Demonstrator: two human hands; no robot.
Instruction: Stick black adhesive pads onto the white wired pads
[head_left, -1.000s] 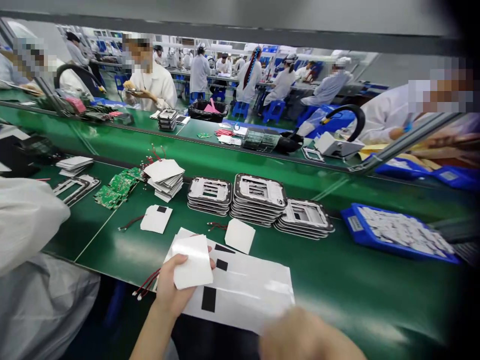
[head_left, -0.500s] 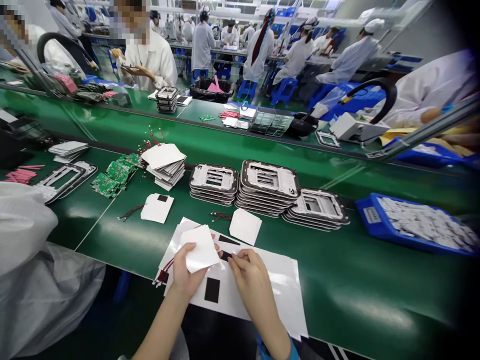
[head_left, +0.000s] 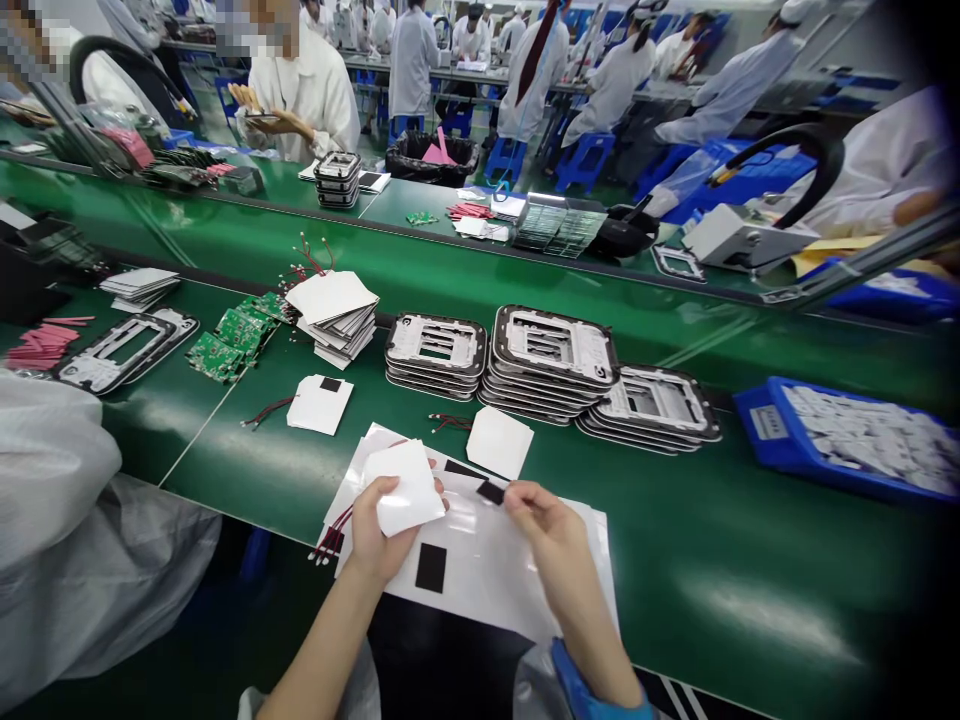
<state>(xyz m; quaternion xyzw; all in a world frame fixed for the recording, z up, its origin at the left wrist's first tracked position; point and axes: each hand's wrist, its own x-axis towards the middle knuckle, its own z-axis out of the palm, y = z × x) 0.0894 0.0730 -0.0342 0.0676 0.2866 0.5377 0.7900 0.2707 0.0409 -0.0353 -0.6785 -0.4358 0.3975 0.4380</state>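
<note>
My left hand point(head_left: 379, 535) is closed round a white square panel point(head_left: 405, 485), with dark red wires point(head_left: 332, 537) hanging out at its left. Between the thumb and fingers of my right hand point(head_left: 547, 525) is a small black adhesive pad point(head_left: 491, 491), lifted just above a glossy white sheet point(head_left: 517, 575). Another black rectangle point(head_left: 431, 568) and a dark strip lie on that sheet. Beyond it, one white panel point(head_left: 500, 442) with wires rests on the green bench, and a second panel point(head_left: 319, 408) to the left bears a black pad in its corner.
Stacked white panels point(head_left: 337, 315) stand behind, beside green circuit boards point(head_left: 232, 340). Piles of grey-black frames point(head_left: 551, 350) line the middle back. A blue bin point(head_left: 847, 435) of white parts is at the right. A co-worker's sleeve point(head_left: 52, 470) fills the left edge.
My right hand has drawn the black pad up off the sheet and moved right, away from the panel. My left hand keeps its grip on the panel. The view has shifted slightly.
</note>
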